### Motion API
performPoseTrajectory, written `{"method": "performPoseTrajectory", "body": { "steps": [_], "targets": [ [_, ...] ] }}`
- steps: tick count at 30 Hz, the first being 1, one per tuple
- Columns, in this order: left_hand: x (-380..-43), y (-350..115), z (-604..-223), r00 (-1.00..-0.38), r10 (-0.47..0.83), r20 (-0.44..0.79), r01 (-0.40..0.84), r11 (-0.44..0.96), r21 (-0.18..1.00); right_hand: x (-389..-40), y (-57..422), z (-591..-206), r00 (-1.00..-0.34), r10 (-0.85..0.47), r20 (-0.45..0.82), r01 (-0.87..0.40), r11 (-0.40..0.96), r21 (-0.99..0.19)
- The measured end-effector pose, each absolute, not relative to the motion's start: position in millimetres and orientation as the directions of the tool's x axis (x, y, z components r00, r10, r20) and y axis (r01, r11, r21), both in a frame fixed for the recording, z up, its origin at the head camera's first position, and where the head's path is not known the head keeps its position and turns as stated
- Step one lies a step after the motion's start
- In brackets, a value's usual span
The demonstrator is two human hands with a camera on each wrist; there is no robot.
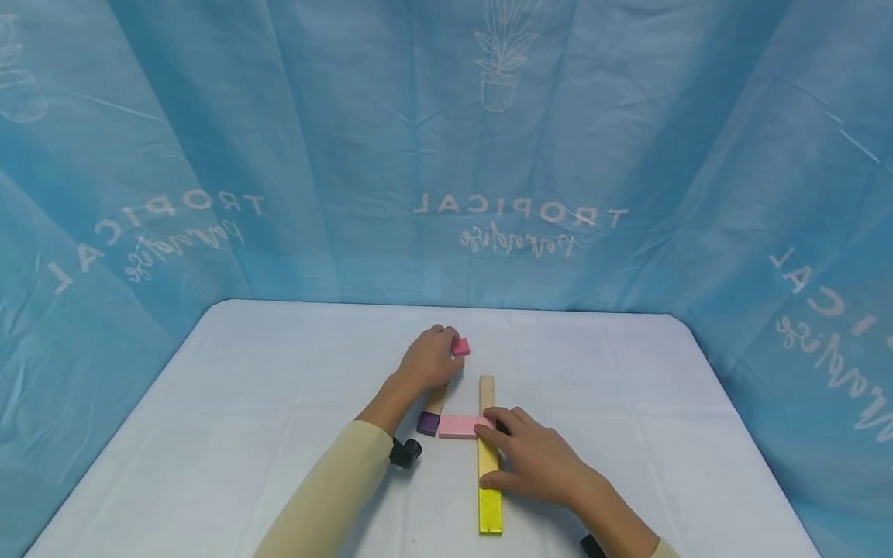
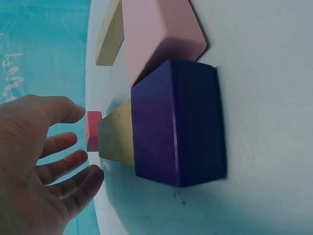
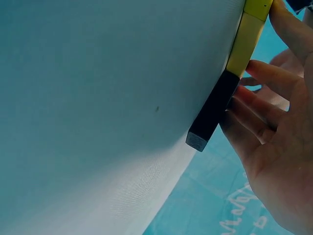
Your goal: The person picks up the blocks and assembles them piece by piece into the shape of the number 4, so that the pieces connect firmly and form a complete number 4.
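My left hand (image 1: 427, 358) is at the far end of the blocks, thumb and fingers apart near a small red-pink block (image 1: 462, 347). In the left wrist view, that block (image 2: 93, 131) stands past a plain wooden block (image 2: 116, 134) and a dark purple block (image 2: 178, 125). With its fingers, my right hand (image 1: 540, 457) touches the row of blocks. Its thumb lies at a yellow block (image 1: 491, 511) and its index finger reaches a pink block (image 1: 457, 426). A black block (image 3: 215, 110), partly hidden in the head view, lies against its fingers in the right wrist view.
A wooden block (image 1: 487, 394) continues the yellow row away from me. All the blocks lie on a white-covered table (image 1: 279, 372). A blue printed curtain (image 1: 349, 155) surrounds its back and sides.
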State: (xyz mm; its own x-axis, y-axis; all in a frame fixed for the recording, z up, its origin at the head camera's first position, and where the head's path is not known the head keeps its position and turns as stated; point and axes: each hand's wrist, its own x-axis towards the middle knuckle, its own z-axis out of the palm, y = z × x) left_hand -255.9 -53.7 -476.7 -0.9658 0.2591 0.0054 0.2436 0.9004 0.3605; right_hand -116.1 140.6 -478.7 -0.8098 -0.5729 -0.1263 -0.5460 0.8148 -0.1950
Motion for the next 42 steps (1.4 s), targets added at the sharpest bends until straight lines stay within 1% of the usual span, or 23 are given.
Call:
{"method": "performPoseTrajectory", "body": {
  "steps": [8,19,26,32,38,42],
  "targets": [
    [-262.3,-52.7,-481.0,-0.960,0.281,0.012,0.266,0.893,0.363,-116.8,138.3,-477.1,-0.811,-0.570,-0.131,-0.542,0.817,-0.197],
    [-266.5,-50.6,-481.4,-0.959,0.282,-0.001,0.264,0.899,0.351,-118.2,138.9,-477.3,-0.806,-0.576,-0.134,-0.548,0.813,-0.196],
    [-268.7,-51.9,-482.0,-0.962,0.273,0.012,0.255,0.880,0.401,-118.3,138.2,-477.5,-0.804,-0.579,-0.137,-0.548,0.810,-0.207],
    [-268.7,-52.3,-486.5,-0.960,0.280,0.022,0.263,0.869,0.418,-117.8,136.7,-478.5,-0.809,-0.571,-0.141,-0.539,0.815,-0.212],
    [-264.8,-51.7,-485.0,-0.942,0.336,-0.026,0.297,0.863,0.409,-115.1,139.7,-479.8,-0.816,-0.558,-0.154,-0.523,0.824,-0.217],
    [-263.6,-53.2,-481.1,-0.929,0.368,-0.029,0.329,0.861,0.387,-116.5,140.3,-478.8,-0.817,-0.558,-0.145,-0.524,0.824,-0.217]
  ]
}}
